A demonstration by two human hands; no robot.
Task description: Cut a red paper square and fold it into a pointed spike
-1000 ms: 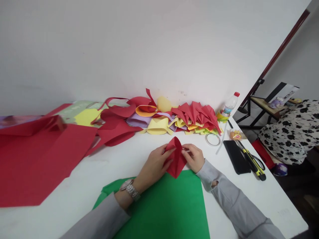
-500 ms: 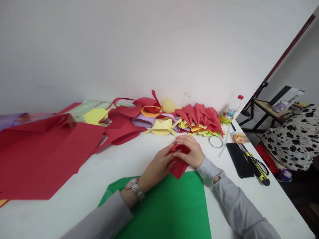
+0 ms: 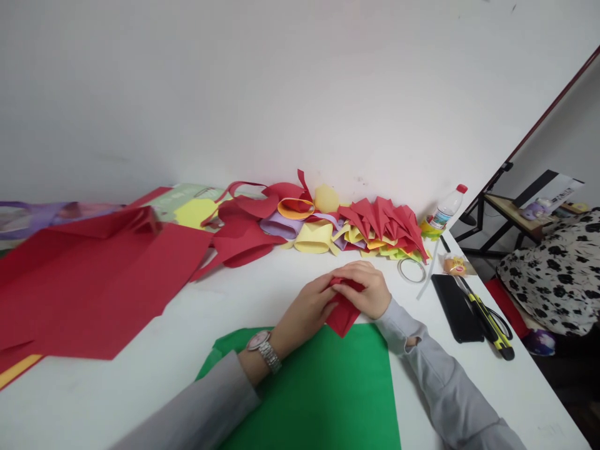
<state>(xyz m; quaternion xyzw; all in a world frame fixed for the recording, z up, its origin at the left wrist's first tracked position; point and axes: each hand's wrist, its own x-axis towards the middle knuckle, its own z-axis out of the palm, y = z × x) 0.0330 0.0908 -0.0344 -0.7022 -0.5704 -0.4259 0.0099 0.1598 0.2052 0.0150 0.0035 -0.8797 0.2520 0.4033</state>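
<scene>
I view left hand point(image 3: 307, 309) and right hand point(image 3: 368, 290) together, pinching red paper point(image 3: 344, 317) (folded, pointed below); cutter point(image 3: 497, 336) near worktop's point(image 3: 187, 331) right edge.

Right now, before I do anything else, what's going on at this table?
A person's left hand and right hand together hold a small folded red paper, the fingers of both at its upper part. It is seen over the far edge of a green sheet; whether they touch is unclear. Behind, spiky red paper pieces lie on yellow ones. A yellow-and-black cutter lies to the right.
</scene>
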